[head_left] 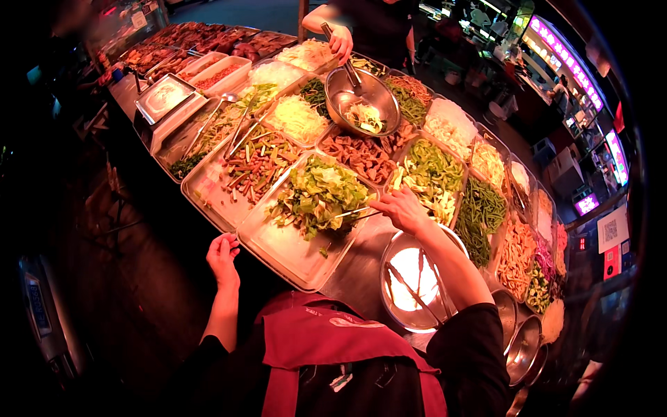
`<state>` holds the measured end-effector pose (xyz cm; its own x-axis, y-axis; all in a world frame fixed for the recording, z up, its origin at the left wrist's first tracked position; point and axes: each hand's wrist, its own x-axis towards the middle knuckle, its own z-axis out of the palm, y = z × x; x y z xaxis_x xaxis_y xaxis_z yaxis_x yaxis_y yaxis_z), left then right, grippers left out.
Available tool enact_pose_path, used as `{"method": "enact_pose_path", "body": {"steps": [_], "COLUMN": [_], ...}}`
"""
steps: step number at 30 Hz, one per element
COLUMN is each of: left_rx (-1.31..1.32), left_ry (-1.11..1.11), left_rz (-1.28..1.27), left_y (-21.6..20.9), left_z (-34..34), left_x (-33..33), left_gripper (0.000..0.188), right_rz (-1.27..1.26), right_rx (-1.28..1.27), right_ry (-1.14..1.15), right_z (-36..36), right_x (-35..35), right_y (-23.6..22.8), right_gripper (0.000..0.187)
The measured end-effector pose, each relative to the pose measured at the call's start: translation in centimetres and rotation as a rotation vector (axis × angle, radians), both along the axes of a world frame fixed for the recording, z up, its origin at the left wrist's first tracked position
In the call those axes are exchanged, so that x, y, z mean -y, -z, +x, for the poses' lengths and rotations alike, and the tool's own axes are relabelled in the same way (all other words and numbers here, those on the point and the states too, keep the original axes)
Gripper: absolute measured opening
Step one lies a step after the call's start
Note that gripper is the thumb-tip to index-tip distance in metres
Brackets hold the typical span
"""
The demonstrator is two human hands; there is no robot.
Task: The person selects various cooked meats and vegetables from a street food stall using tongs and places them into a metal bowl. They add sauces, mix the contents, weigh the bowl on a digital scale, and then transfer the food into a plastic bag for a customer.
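Note:
My right hand [401, 208] is closed around metal tongs [358, 212], whose tips reach the chopped leafy greens [321, 194] in a shallow tray [278, 240]. Just under my right forearm sits a steel bowl [389, 306] with another pair of dark tongs [411, 290] lying in it. My left hand [224, 257] hovers by the near left edge of the tray, fingers curled in, and I see nothing in them. Across the counter, another person's hand [340, 43] grips a dark-handled utensil [351, 69] over a steel bowl [337, 104] holding some pale shreds and greens.
Trays of cut stalks [257, 163], sliced meat [358, 156], shredded cabbage [299, 119] and green beans [479, 212] crowd the counter. A scale with a metal plate [165, 97] stands far left. Stacked steel bowls [522, 347] sit near right. Lit signs glow beyond.

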<state>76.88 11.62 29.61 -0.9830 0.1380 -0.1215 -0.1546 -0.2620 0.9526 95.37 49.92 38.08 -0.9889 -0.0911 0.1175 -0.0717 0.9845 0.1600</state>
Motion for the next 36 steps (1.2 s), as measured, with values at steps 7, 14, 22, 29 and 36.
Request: {"method": "enact_pose_path", "body": {"steps": [7, 14, 22, 29, 36], "left_rx": [-0.009, 0.001, -0.014, 0.012, -0.041], "left_ry": [0.023, 0.039, 0.049, 0.057, 0.083], "left_rz": [0.034, 0.028, 0.006, 0.003, -0.01], "left_y": [-0.7, 0.0, -0.4, -0.1, -0.5], "left_z": [-0.1, 0.1, -0.1, 0.3, 0.4], "left_x": [-1.4, -1.2, -0.8, -0.8, -1.7], "left_gripper": [0.014, 0.014, 0.015, 0.015, 0.014], "right_rz": [-0.193, -0.256, -0.259, -0.389, -0.816], "right_rx": [-0.137, -0.163, -0.081, -0.099, -0.362], "right_ry": [0.165, 0.462, 0.584, 0.617, 0.751], "right_z": [1.3, -0.4, -1.2, 1.2, 7.3], "right_x": [0.1, 1.5, 3.0, 4.6, 4.9], "right_y": [-4.2, -2.7, 0.7, -4.7, -7.0], "right_gripper": [0.039, 0.035, 0.038, 0.047, 0.062]}}
